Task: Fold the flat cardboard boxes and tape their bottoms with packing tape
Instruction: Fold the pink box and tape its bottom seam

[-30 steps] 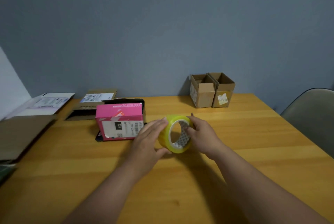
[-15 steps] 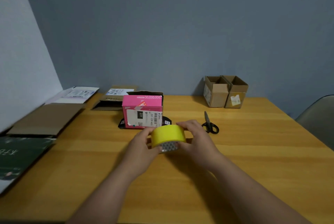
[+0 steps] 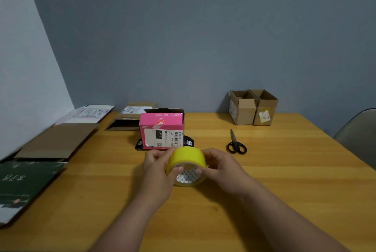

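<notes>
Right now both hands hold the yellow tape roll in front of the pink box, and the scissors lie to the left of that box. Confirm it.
Not quite. In the head view the scissors lie to the right of the pink box, not the left. The rest stands: the left hand and right hand both hold the yellow tape roll in front of that box.

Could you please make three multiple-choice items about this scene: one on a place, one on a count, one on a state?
1. Where are the scissors?
A. right of the pink box
B. inside a brown box
C. on the chair

2. How many open brown boxes stand by the wall?
A. one
B. two
C. four

3. What do both hands do?
A. lie flat
B. hold the yellow tape roll
C. cut

Answers: 1 A, they lie on the table to its right. 2 B, a pair side by side. 3 B, left hand and right hand grip it.
</notes>
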